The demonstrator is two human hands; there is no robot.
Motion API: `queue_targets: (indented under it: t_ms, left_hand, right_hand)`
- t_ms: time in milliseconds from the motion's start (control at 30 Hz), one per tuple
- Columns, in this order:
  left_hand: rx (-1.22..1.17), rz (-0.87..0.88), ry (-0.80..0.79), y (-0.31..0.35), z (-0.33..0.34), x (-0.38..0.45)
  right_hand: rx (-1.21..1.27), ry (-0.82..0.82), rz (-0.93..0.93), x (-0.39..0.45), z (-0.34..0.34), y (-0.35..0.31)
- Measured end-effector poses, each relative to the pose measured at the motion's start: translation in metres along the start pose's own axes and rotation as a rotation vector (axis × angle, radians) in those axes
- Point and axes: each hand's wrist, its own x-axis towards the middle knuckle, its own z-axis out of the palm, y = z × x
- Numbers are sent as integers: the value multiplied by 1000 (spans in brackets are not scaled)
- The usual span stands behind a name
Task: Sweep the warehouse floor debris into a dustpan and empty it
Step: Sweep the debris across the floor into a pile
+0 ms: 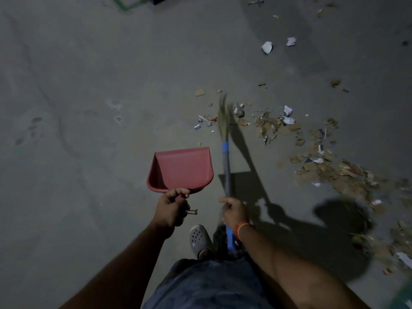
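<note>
My left hand (171,207) grips the handle of a red dustpan (181,169), held above the concrete floor with its mouth facing away from me. My right hand (234,211) grips the grey and blue handle of a broom (226,166). The broom's straw head (223,121) is blurred and reaches into small scraps in front of the dustpan. A band of debris (323,166), mostly brown cardboard bits and white paper, runs from the broom head toward the lower right.
Two white paper pieces (266,47) lie farther off on the floor at upper right. My foot in a grey clog (199,238) stands between my arms. A green floor line (124,5) and a dark object's corner (160,0) show at the top edge.
</note>
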Motion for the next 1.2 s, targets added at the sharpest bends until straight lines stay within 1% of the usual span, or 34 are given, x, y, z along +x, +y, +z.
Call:
queue_targets:
  t_ms: [233, 333, 433, 567, 700, 867, 933, 1000, 1100, 1167, 1200]
  left_hand:
    - [27, -32, 52, 22, 12, 29]
    - [27, -43, 74, 35, 17, 48]
    - [34, -50, 81, 49, 26, 69]
    - [81, -55, 67, 69, 48, 98]
    - [112, -41, 28, 84, 74, 122]
    - [128, -18, -48, 97, 98, 134]
    - [149, -11, -47, 100, 103, 137]
    - [171, -9, -41, 101, 104, 139]
    - [185, -7, -47, 101, 98, 137]
    - [188, 1, -62, 101, 92, 133]
    - [190, 3, -69, 101, 88, 131]
  right_hand:
    - [-279, -220, -18, 52, 18, -31]
    - [-269, -247, 14, 79, 17, -51]
    - [-109, -193, 115, 104, 9, -72]
    - [127, -39, 244, 141, -11, -93]
    - [290, 124, 295, 178, -47, -107]
    - [427, 265, 343, 210, -89, -114]
    - [438, 320, 321, 209, -97, -116]
    - [396, 348, 297, 201, -95, -110]
    - [258, 325, 262, 193, -82, -73]
    - [232, 293, 233, 195, -65, -36]
    - [215, 270, 212, 182, -59, -32]
